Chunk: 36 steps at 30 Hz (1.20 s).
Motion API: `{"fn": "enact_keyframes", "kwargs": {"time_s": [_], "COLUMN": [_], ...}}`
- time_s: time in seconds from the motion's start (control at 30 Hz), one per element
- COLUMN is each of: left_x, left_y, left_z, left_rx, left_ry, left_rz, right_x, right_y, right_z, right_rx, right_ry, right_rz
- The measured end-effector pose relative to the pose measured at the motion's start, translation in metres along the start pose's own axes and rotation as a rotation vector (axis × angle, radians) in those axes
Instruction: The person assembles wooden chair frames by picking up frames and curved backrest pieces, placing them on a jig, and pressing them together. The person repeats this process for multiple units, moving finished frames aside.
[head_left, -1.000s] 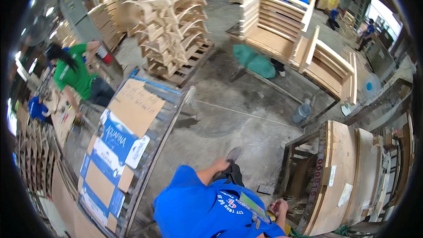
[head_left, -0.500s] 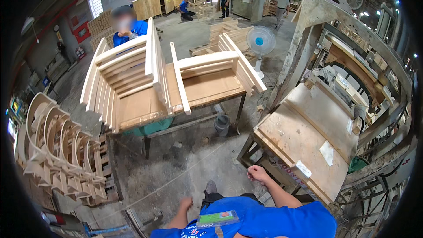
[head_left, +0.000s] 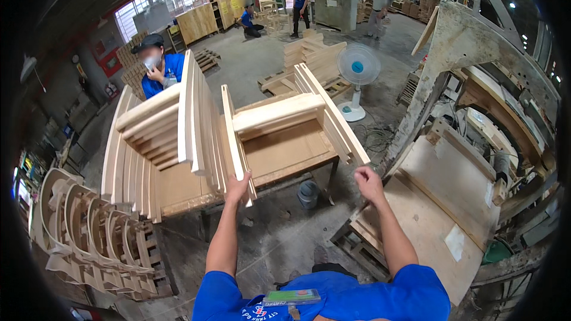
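Note:
A pale wooden frame (head_left: 279,113), two long side rails joined by a crossbar, lies on top of similar frames on the table. My left hand (head_left: 238,189) is closed around the near end of its left rail. My right hand (head_left: 370,185) is just below the near end of the right rail (head_left: 342,122), its fingers curled in. Whether it touches that rail or holds anything small cannot be made out. To the left stands a taller stack of like frames (head_left: 199,119).
A work table (head_left: 184,207) bears the frames. Beyond it, a person (head_left: 172,68) in blue stands at the left. A fan (head_left: 357,74) stands behind, a plywood-topped bench (head_left: 416,214) at right, curved wooden parts (head_left: 89,226) at left, and a grey bucket (head_left: 308,193) below.
Both my hands have moved forward and up from near my body to the frame's near ends. The left hand has taken hold of the left rail. My view has shifted closer to the table.

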<state>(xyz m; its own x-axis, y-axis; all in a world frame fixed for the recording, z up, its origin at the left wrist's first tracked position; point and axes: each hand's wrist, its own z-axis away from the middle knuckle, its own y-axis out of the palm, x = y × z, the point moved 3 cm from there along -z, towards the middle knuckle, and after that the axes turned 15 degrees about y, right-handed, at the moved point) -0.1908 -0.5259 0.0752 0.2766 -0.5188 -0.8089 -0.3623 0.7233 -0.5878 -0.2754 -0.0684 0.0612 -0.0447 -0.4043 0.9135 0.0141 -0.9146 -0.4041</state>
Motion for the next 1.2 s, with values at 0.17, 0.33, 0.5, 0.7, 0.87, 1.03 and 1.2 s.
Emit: {"fn": "enact_keyframes", "kwargs": {"time_s": [0.17,0.33,0.5,0.7,0.87,1.03,1.2], "left_x": [-0.001,0.002,0.011,0.027,0.058,0.068,0.075], "left_y": [-0.011,-0.019,-0.022,-0.051,-0.058,-0.034,-0.030], "left_z": [-0.032,-0.035,-0.020,0.024,0.069,0.119,0.155], "left_rx": [-0.134,-0.090,-0.132,-0.110,-0.140,-0.166,-0.168], "left_ry": [-0.082,-0.153,-0.091,-0.093,-0.020,-0.051,0.097], "left_rz": [-0.093,-0.098,-0.067,0.132,0.032,0.429,0.565], "right_x": [0.053,0.046,0.035,0.001,0.028,0.060,0.066], "right_y": [0.019,0.041,0.046,0.048,0.019,-0.027,-0.058], "right_z": [-0.096,-0.159,-0.168,-0.079,0.002,0.081,0.182], "right_rx": [-0.258,-0.078,0.274,0.310,0.074,-0.032,-0.206], "right_ry": [-0.129,0.218,0.450,0.500,0.276,0.248,0.037], "right_rz": [0.363,0.605,0.640,0.214,0.410,0.477,0.336]}}
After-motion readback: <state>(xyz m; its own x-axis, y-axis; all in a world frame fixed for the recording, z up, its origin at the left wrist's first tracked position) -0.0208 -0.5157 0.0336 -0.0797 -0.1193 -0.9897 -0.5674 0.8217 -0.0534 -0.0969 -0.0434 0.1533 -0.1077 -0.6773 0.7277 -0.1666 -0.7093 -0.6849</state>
